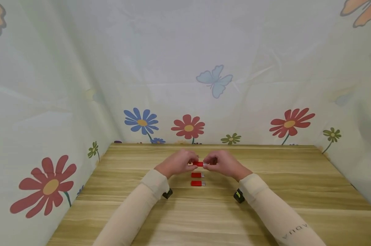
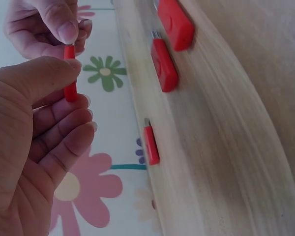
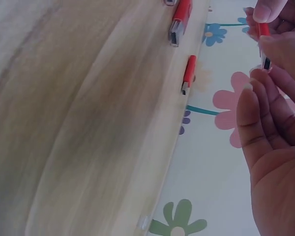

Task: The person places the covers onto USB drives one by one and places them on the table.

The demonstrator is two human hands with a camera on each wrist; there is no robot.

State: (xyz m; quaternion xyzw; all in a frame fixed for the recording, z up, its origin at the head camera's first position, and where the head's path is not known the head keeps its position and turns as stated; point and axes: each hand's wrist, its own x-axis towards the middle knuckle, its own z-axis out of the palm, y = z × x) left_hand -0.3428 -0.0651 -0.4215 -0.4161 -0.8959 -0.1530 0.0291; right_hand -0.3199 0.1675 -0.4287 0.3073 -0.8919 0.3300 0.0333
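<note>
A red USB flash drive (image 1: 199, 164) is held above the table between both hands. My left hand (image 1: 179, 162) pinches its red body between thumb and fingers. At its silvery plug end, my right hand (image 1: 223, 164) pinches with thumb and fingertips, which partly cover that end. Below the hands, two more red flash drives, a nearer one (image 1: 197, 183) and a farther one (image 1: 196, 175), lie side by side with their plug ends to the right. Another red flash drive (image 2: 151, 144) lies farther back, mostly hidden behind the hands in the head view.
The wood-grain table (image 1: 136, 212) ends at a light curtain (image 1: 173, 68) printed with flowers and a butterfly. Near the table's far edge, a small pale translucent piece (image 3: 143, 222) shows in the right wrist view. Dark devices sit under both wrists.
</note>
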